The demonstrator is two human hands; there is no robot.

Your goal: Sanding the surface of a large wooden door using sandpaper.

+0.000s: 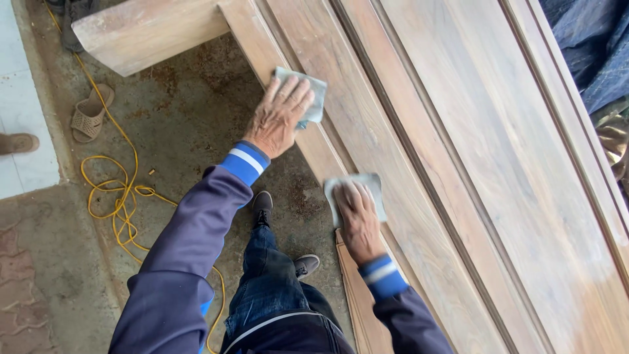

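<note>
Where the person leans over the long wooden panel, the right hand lies flat, fingers spread, pressing a grey sheet of sandpaper onto the panel's near edge rail. Further along that rail the left hand is pressed open on a second sandpaper sheet. Beyond, on the concrete floor, lie a coiled yellow cable and a sandal.

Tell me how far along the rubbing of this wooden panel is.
Done: the wooden panel looks pale and even across its broad boards, though how much has been rubbed cannot be told. In hand: the left hand presses a grey sanding sheet on the panel's edge rail, and the right hand presses a second sheet lower on the same rail. Left: not clear from this view.
</note>
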